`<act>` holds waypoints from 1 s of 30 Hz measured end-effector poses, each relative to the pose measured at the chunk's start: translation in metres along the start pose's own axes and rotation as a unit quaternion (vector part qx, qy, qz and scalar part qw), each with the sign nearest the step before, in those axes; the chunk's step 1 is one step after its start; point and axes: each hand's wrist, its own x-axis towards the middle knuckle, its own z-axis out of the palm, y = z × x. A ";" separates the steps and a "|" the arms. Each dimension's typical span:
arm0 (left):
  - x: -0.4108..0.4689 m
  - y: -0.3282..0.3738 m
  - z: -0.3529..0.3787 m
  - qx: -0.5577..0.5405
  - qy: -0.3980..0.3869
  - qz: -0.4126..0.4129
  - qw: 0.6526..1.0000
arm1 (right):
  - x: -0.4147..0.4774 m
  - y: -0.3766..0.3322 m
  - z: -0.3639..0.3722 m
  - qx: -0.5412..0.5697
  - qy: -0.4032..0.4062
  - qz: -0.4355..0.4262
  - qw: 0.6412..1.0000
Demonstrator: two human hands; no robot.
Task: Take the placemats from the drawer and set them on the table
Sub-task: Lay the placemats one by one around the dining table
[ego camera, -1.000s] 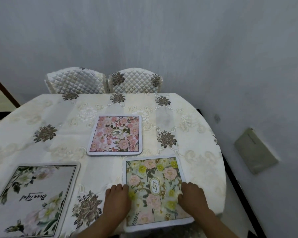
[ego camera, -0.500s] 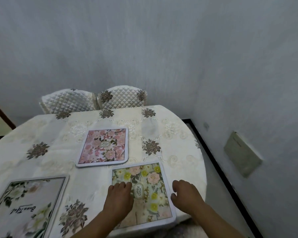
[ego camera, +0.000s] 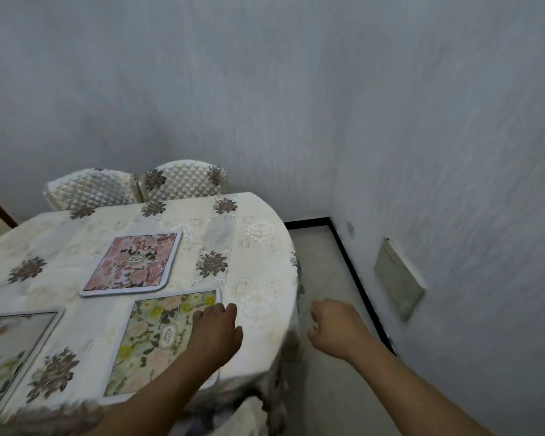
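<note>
Three placemats are being shown lying flat on the table (ego camera: 258, 247), which is covered by a cream embroidered cloth and is occupying the lower left of the frame. The pink floral placemat (ego camera: 132, 262) is lying left of centre. The yellow-and-green floral placemat (ego camera: 158, 341) is lying just below and to the right of it, close to the table's near edge. The white floral placemat (ego camera: 10, 350), with its dark border, is being cut off by the left edge of the frame. The left hand (ego camera: 216, 333) is being rested on the right part of the yellow-and-green floral placemat, fingers relaxed and bent onto its surface, with nothing being gripped. The right hand (ego camera: 337, 328) is being held in the air right of the table, over the floor, fingers loosely curled and empty. Two quilted chair backs (ego camera: 183, 180) are standing behind the table's far edge.
</note>
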 end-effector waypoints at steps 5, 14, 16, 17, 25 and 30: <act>0.018 0.053 -0.016 0.025 0.015 0.016 0.999 | 0.005 0.049 -0.017 -0.027 0.020 -0.018 0.999; 0.107 0.106 -0.009 0.014 0.006 0.022 1.000 | 0.070 0.120 -0.041 -0.061 0.017 -0.013 0.998; 0.143 0.114 -0.007 0.005 0.011 0.023 1.000 | 0.101 0.136 -0.051 -0.067 0.012 -0.015 0.998; 0.164 0.118 -0.007 0.003 0.013 0.022 1.000 | 0.117 0.143 -0.057 -0.067 0.008 -0.013 0.998; 0.298 0.137 -0.018 -0.021 0.005 0.008 1.000 | 0.236 0.194 -0.101 -0.082 -0.014 -0.022 0.996; 0.358 0.141 -0.023 -0.019 0.003 -0.029 0.999 | 0.319 0.214 -0.115 -0.075 -0.020 -0.058 0.995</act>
